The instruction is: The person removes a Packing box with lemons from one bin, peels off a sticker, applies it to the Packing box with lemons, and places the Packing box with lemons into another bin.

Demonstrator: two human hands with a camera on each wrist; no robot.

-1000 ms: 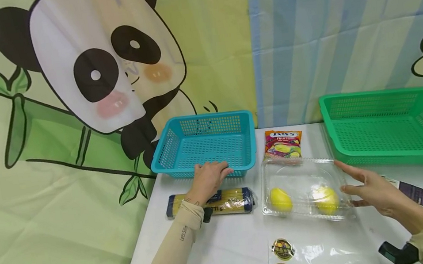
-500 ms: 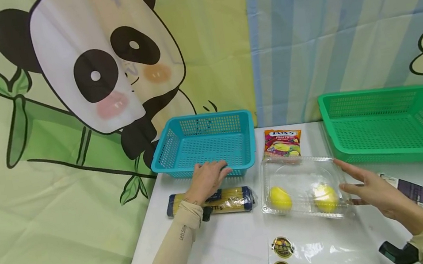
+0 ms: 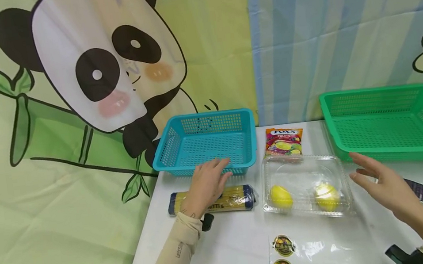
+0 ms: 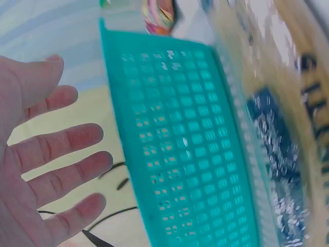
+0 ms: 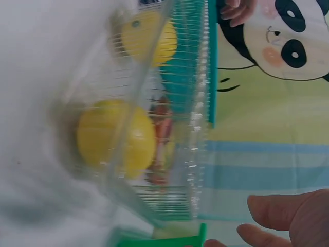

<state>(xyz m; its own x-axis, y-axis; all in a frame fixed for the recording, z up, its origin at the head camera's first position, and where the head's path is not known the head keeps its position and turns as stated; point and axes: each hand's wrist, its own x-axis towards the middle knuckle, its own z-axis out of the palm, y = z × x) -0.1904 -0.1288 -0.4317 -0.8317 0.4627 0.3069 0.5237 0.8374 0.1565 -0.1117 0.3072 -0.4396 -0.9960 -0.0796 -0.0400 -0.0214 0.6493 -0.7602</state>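
The clear box (image 3: 299, 171) with two yellow fruits (image 3: 327, 197) sat in from the table's (image 3: 231, 250) back edge, my right hand (image 3: 389, 186) spread just beside it. My left hand (image 3: 204, 187), also spread, partly hid the spaghetti pack (image 3: 231, 200). Behind, a candy bag (image 3: 283, 142) parted blue basket (image 3: 213, 145) from green basket (image 3: 387, 126).

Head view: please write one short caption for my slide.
Right hand beside a clear container with two yellow fruits; left hand near a blue basket.

Curtained-off indoor workspace, panda-print cloth (image 3: 84, 113), blue-striped cloth (image 3: 343, 34), white table (image 3: 226, 246)
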